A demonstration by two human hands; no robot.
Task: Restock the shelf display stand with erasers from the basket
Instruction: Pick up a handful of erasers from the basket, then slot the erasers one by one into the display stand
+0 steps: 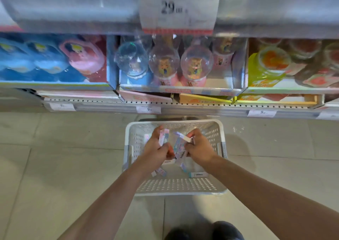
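A white perforated basket (176, 185) stands on the floor below the shelf. Both of my hands are inside it. My left hand (156, 149) is closed around several pastel erasers (163, 136), their ends sticking up past the fingers. My right hand (199, 148) grips another eraser (182, 136) with a white end, tilted toward the left hand. Loose erasers lie on the basket's bottom, one (160, 172) near the left wall and one (198, 174) near the front right. The display stand (179, 91) on the shelf above holds clear globe-shaped items.
The shelf edge (146, 109) with price tags runs across just beyond the basket. Blue and pink boxed goods (55, 60) sit at the left, yellow and red packs (275, 65) at the right. A large price sign (178, 8) hangs overhead. My shoe (216, 231) shows at the bottom.
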